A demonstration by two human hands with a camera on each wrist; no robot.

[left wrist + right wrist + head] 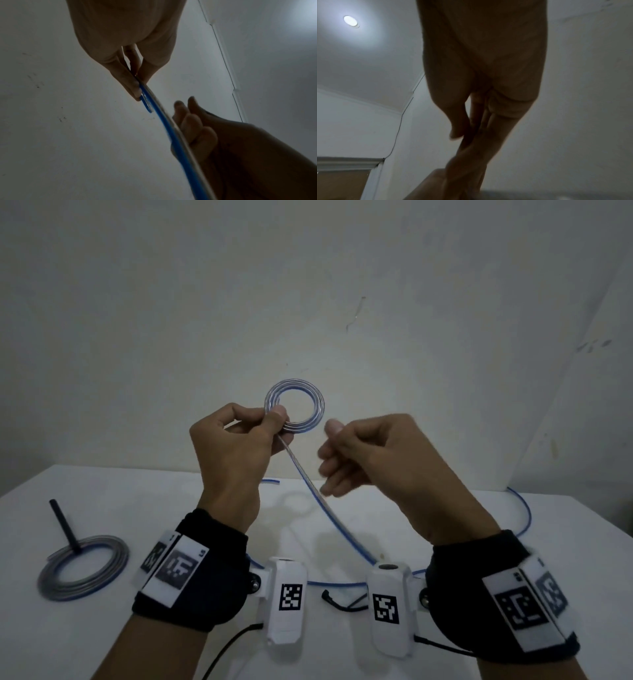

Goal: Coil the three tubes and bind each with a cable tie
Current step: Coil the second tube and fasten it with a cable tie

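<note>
- Fingers (279,413) of the left hand (233,453) pinch a small coil (295,410) of tube held above the tabletop (102,508); the right hand (373,453), blurred, hangs loosely curled beside the loose length (322,508), gripping nothing. A bound coil (84,566) lies far left.
- Left wrist view: thumb and fingertip clamp the coil edge-on; the right hand's fingers (190,121) sit just beside the tube.
- Right wrist view: fingers nearly straight, empty.
- Keep the pinch firm and feed each turn flat.

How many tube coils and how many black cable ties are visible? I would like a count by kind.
Tube coils: 2 (lying coil, held coil)
Black cable ties: 2 (upright tie on the lying coil, loose tie)
Total: 4
</note>
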